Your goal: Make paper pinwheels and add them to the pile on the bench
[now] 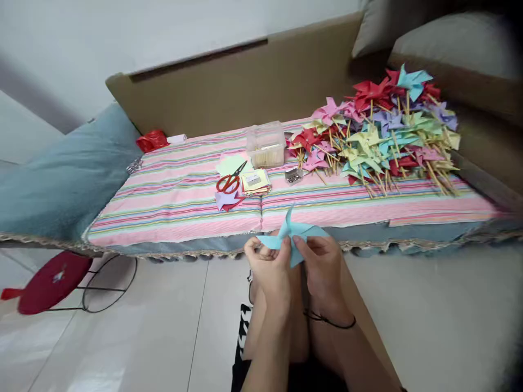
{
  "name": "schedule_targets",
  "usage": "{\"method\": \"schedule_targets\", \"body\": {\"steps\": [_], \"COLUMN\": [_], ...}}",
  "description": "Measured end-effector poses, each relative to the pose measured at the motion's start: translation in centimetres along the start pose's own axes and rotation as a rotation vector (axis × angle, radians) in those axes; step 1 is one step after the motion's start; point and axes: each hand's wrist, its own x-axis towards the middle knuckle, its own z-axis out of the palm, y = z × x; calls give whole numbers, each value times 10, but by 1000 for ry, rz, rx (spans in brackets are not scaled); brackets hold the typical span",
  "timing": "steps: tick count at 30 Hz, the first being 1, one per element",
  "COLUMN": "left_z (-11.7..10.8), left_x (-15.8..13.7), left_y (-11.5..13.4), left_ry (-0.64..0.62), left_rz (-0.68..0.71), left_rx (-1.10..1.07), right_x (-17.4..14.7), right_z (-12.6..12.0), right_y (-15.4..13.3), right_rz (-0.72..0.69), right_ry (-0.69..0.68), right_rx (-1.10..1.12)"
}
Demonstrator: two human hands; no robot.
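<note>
left hand (pixel 269 268) and right hand (pixel 326 265) pinch the light-blue paper pinwheel (pixel 285 232) between fingertips, seemingly keeping its folds together; orange-handled scissors (pixel 231 178) lie handily near.

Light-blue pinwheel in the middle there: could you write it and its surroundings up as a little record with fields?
Item in hand: light-blue pinwheel, no stick visible on it
Left hand: pinches the pinwheel from its left side
Right hand: grips it from the right
Right wrist: dark band
Seat cover: striped cloth
On cloth, centre: scissors with orange handles, paper stack, clear plastic box
On cloth, right: pile of pinwheels, many colours, on sticks
Floor, left: red-topped stool
</note>
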Motion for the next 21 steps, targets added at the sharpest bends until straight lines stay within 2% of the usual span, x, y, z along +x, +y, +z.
{"method": "schedule_targets", "body": {"steps": [8, 17, 21], "left_z": [-2, 1, 0], "left_x": [1, 2, 4], "left_y": [-2, -4, -5], "left_ry": [-63, -13, -61], "left_rz": [-4, -16, -50], "left_rx": [-1, 0, 36], "right_x": [2, 2, 9], "right_z": [-1, 1, -8], "right_y": [10, -1, 7], "right_rz": [63, 26, 114], "right_ry": [59, 14, -35], "right_rx": [53, 6, 69]}}
